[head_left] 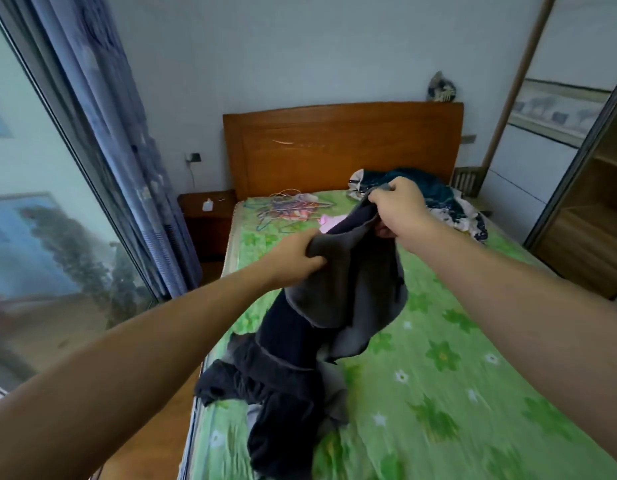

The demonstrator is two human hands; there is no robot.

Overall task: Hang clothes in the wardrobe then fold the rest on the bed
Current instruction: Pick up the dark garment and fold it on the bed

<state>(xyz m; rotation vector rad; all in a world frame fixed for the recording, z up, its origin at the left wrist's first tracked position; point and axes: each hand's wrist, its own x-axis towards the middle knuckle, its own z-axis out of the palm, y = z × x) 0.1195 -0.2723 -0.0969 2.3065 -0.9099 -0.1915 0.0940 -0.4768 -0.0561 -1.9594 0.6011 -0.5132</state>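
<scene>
A dark grey garment [355, 292] hangs lifted above the green flowered bed [438, 375]. My left hand [293, 261] grips its upper edge on the left. Farther back and higher, my right hand [400, 202] grips the same edge. The garment's lower part trails onto a heap of dark clothes [279, 403] at the bed's left edge. A pile of wire hangers [289, 207] lies near the headboard. Another heap of dark teal and white clothes [438, 202] sits at the back right. A pink item [329, 221] peeks out behind the garment.
The open wardrobe [591, 209] with wooden shelves stands to the right of the bed. A wooden headboard [341, 147] backs the bed, with a nightstand [206, 216] to its left. A blue curtain [120, 150] and glass door line the left side. Wooden floor runs along the bed's left.
</scene>
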